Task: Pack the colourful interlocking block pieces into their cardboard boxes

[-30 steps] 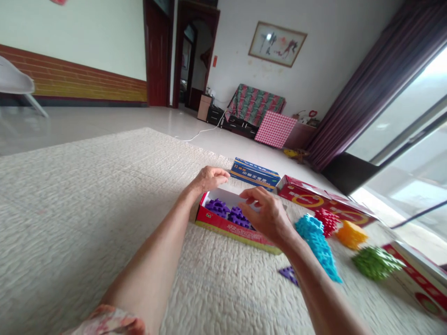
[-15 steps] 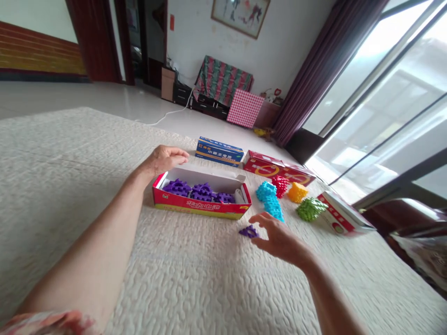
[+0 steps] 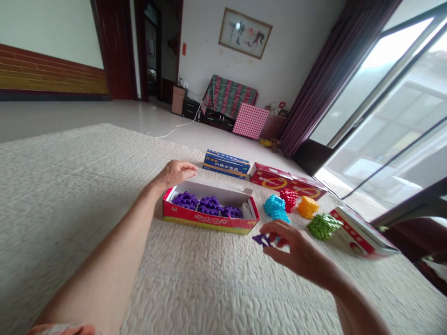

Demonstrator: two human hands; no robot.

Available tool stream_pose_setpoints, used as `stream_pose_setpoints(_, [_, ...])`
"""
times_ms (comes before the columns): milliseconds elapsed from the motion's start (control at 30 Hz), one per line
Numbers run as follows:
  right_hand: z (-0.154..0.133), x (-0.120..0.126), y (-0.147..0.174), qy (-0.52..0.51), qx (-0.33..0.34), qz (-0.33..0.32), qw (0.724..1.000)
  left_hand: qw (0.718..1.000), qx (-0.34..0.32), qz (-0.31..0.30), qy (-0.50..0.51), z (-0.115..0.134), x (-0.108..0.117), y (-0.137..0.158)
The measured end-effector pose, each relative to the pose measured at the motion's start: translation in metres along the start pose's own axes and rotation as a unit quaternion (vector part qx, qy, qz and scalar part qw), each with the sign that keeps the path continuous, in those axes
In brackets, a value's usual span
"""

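Observation:
My right hand (image 3: 289, 244) has its thumb and fingers closed round a small purple interlocking building block (image 3: 261, 240), right of the front corner of an open red and yellow box (image 3: 209, 222). Inside that box lie several purple interlocking blocks (image 3: 209, 204) and a white item (image 3: 246, 209) at its right end. My left hand (image 3: 178, 173) is at the box's back left corner, fingers stretched out and holding nothing; whether it touches the rim I cannot tell. Light blue blocks (image 3: 275, 206) lie just beyond my right hand, which partly covers them.
Clusters of red (image 3: 289, 200), orange (image 3: 308, 207) and green blocks (image 3: 324, 226) lie to the right. Behind stand a blue box (image 3: 226, 166) and red boxes (image 3: 272, 177); a white and red box (image 3: 361, 235) is at far right. Everything rests on a quilted cream cover (image 3: 195, 288).
My right hand has closed on the purple block that was lying on the cover beside its fingers. My left hand stays by the box's corner. The whole view has shifted slightly.

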State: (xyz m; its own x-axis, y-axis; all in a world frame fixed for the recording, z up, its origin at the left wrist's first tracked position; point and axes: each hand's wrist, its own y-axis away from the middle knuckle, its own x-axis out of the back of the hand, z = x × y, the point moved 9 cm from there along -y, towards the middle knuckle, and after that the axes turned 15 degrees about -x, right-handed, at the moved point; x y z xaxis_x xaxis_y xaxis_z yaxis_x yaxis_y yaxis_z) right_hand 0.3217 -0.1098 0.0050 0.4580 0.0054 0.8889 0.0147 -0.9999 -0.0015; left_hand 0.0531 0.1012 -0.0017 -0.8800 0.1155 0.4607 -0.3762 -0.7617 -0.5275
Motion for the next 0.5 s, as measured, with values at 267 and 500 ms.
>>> stream_pose_setpoints(267, [-0.055, 0.022, -0.068, 0.037, 0.07, 0.079, 0.994, 1.0, -0.01, -0.003, -0.002, 0.005, 0.002, 0.0])
stream_pose_setpoints(500, [-0.052, 0.001, -0.092, 0.079, 0.078, 0.07, 0.991, 1.0, -0.007, -0.002, -0.004, 0.01, 0.003, 0.002])
